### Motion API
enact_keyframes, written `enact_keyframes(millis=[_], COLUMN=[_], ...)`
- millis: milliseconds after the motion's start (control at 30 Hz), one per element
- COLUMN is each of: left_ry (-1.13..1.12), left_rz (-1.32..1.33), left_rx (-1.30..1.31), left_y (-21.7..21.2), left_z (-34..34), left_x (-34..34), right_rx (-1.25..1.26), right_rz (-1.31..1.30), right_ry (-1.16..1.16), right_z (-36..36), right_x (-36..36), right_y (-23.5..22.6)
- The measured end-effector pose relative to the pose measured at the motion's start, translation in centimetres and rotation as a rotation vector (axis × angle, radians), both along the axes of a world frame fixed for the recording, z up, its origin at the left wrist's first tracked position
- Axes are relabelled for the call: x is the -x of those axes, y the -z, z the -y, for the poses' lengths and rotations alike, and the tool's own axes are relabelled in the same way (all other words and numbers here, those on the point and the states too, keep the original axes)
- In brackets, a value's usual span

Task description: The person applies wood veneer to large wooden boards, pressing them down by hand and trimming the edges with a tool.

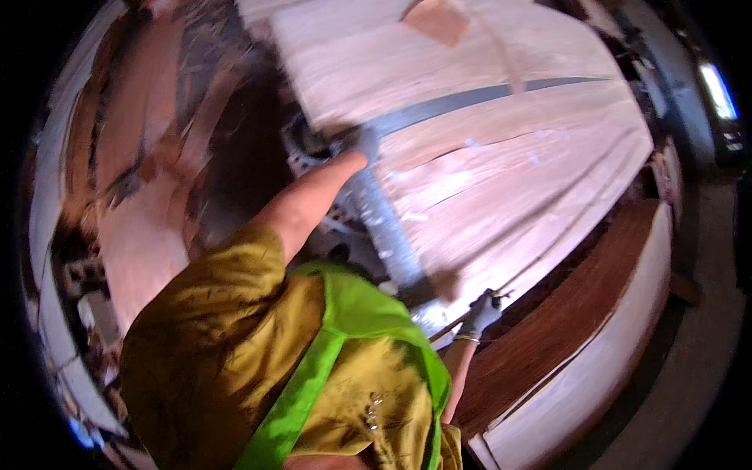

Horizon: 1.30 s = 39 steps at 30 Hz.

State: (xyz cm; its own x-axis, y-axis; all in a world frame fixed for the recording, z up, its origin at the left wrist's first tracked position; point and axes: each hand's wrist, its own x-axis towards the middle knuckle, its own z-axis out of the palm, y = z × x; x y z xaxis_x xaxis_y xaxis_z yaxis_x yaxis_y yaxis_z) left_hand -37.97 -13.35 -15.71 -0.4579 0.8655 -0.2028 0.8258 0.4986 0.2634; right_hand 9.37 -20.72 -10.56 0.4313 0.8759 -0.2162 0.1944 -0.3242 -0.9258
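Large pale wood veneer sheets lie spread over a work surface in front of me. A long grey strip runs across them, from near my left hand toward the far right. My left hand, in a grey glove, touches the sheets' near left corner beside the strip's end; blur hides its fingers. Along the near edge runs a shiny, silvery wrapped bar. My right hand, in a pale glove, is closed at the sheets' right edge. Something small and dark shows at its fingertips, too unclear to name.
A curved stack of reddish-brown veneer stands at the right, its side pale. Brown sheets and scraps cover the left side. A loose brown piece lies on the far sheets. Perforated blocks sit at the far left.
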Motion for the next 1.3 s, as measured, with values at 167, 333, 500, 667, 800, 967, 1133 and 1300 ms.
enact_keyframes(millis=[167,333,500,667,800,967,1133,1300], left_ry=[0.089,0.135,-0.013,-0.251,-0.195,0.261,0.564,1.095], left_rz=[-0.243,-0.195,-0.164,-0.108,-0.08,0.025,0.258,0.402], left_rx=[-0.022,-0.025,0.004,0.145,0.132,0.139,-0.261,-0.412], left_y=[3.2,-0.4,-1.6,2.5,2.6,-9.0,-22.2,-27.9], left_z=[-1.7,0.2,-0.1,-4.4,-3.9,-2.9,-2.9,-3.6], left_x=[0.4,-0.6,-2.6,-1.0,-1.4,-3.7,-11.1,-27.9], right_rx=[-0.039,0.029,0.182,0.172,0.224,0.043,0.233,0.075], right_rz=[-0.29,-0.522,-0.573,-0.461,-0.521,-0.017,-0.196,0.277], right_ry=[-0.029,-0.131,-0.128,-0.165,-0.106,-0.485,-0.459,-0.583], right_z=[-4.1,0.4,10.6,14.6,15.7,17.8,14.2,11.5], right_x=[2.6,3.5,0.9,-1.3,-3.0,-3.3,-1.5,0.4], right_y=[-0.9,-2.6,-1.1,1.1,4.4,8.7,7.5,6.1])
